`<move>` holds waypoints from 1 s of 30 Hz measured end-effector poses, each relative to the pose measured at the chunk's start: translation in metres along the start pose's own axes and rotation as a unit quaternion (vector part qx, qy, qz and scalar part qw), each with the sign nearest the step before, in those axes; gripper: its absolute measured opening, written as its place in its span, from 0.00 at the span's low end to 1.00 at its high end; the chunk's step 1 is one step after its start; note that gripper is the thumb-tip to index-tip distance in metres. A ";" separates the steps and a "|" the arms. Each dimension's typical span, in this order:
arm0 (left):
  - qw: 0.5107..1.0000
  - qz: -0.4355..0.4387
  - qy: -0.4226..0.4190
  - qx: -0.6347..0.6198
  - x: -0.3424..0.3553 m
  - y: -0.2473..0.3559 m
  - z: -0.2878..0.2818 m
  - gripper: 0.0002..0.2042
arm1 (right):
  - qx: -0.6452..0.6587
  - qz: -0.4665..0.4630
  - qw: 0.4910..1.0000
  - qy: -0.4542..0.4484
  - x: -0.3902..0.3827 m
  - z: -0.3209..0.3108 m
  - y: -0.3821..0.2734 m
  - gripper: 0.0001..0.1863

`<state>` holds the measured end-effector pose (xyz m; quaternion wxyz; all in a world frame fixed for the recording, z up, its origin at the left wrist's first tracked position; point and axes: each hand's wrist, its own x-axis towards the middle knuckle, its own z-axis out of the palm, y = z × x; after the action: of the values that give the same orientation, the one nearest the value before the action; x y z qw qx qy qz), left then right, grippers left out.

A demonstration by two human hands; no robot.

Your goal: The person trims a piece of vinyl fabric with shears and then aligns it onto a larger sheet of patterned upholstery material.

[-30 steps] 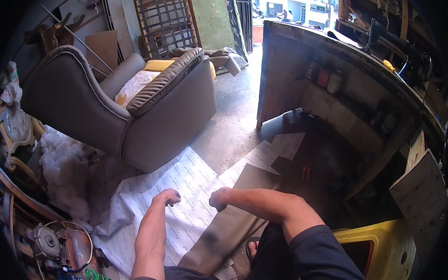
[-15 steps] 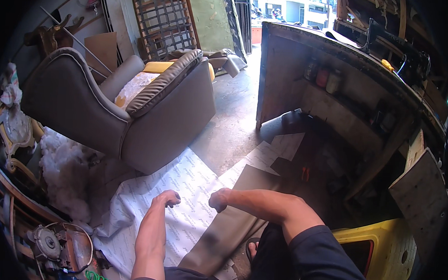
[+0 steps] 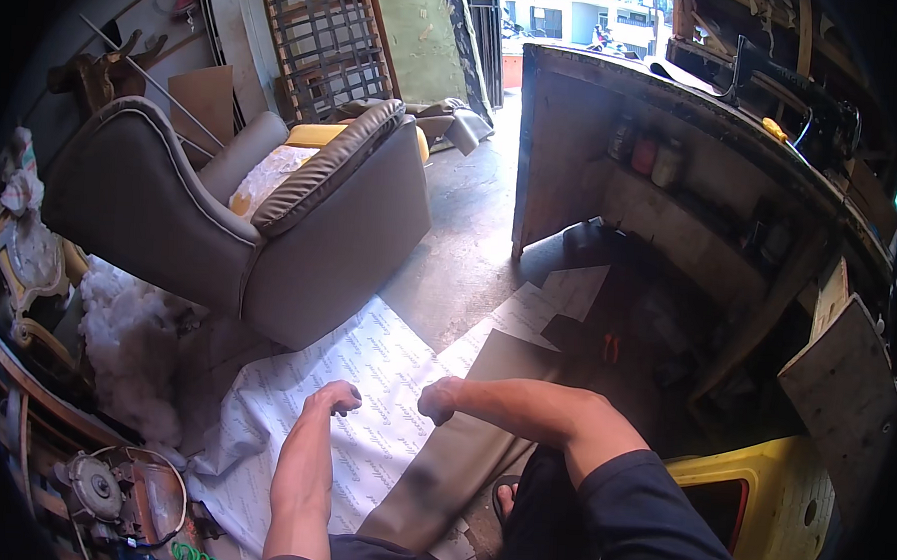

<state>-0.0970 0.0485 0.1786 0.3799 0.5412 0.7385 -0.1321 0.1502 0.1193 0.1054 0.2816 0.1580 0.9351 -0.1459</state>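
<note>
On the floor before the grey armchair [image 3: 271,212], the white patterned sheet [image 3: 364,376] lies spread, likely light, limp and easily creased, best taken at an edge, while the left hand [image 3: 333,397] and right hand [image 3: 439,400] hover above it, both curled into fists.

Grey upholstered leather armchair [image 3: 271,212] with yellow cushion [image 3: 315,134]; white printed-pattern floor sheet [image 3: 364,376]; taupe fabric strip [image 3: 461,451]; fluffy white stuffing [image 3: 125,346].

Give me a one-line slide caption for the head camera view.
Both fists, left hand and right hand, held over white sheeting beside a grey armchair.
</note>
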 end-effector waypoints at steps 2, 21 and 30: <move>1.000 0.001 -0.002 -0.001 0.000 0.000 0.000 0.19 | 0.033 -0.003 0.999 0.034 -0.005 0.002 0.002 0.14; 1.000 -0.004 -0.012 0.005 0.001 -0.006 -0.001 0.20 | 0.024 0.008 0.999 0.030 -0.010 -0.006 -0.006 0.14; 1.000 -0.003 -0.007 -0.002 0.004 -0.005 0.000 0.21 | -0.022 -0.008 1.000 0.008 -0.039 -0.031 -0.023 0.14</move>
<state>-0.1024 0.0495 0.1743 0.3860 0.5374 0.7375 -0.1353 0.1579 0.1007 0.1567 0.2762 0.1456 0.9416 -0.1261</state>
